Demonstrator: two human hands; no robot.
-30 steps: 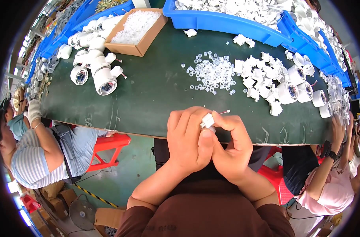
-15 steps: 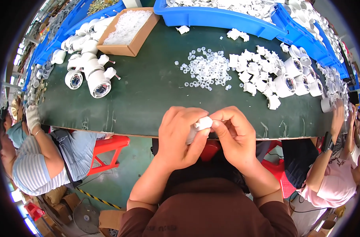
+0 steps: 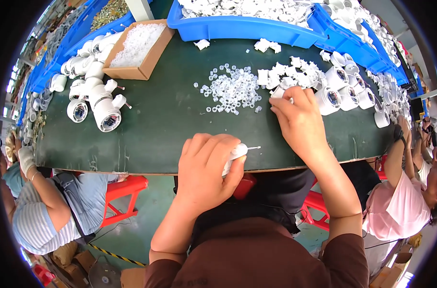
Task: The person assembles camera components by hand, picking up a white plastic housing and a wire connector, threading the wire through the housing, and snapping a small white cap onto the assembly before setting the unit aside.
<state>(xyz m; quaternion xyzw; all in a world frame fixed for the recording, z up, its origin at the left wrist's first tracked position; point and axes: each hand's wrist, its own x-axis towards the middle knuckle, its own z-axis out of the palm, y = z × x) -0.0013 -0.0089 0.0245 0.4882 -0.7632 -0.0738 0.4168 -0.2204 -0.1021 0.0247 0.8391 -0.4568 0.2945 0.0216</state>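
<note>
My left hand [image 3: 206, 165] is closed round a white plastic housing [image 3: 238, 151] near the table's front edge, and its palm hides most of it. A thin screw [image 3: 255, 147] sticks out of the housing to the right. My right hand [image 3: 302, 120] reaches forward, its fingertips pinched at a small white plastic piece [image 3: 277, 92] on the near edge of a pile of white plastic pieces [image 3: 300, 72]. Just left of that hand lies a scatter of small clear plastic rings [image 3: 233, 89]. White cylindrical housings [image 3: 329, 98] with dark round insides lie to its right.
White jointed housings [image 3: 107, 114] with screws lie at the left. Behind them stands a cardboard box [image 3: 144, 71] of small translucent parts. Blue bins [image 3: 247, 32] of white parts line the back of the green table [image 3: 151, 139]. Co-workers sit at both sides, one with a gloved hand [image 3: 26, 161].
My right hand has left the housing and moved forward and right to the white pieces. The left hand still grips the housing, whose screw now shows. The view has shifted slightly.
</note>
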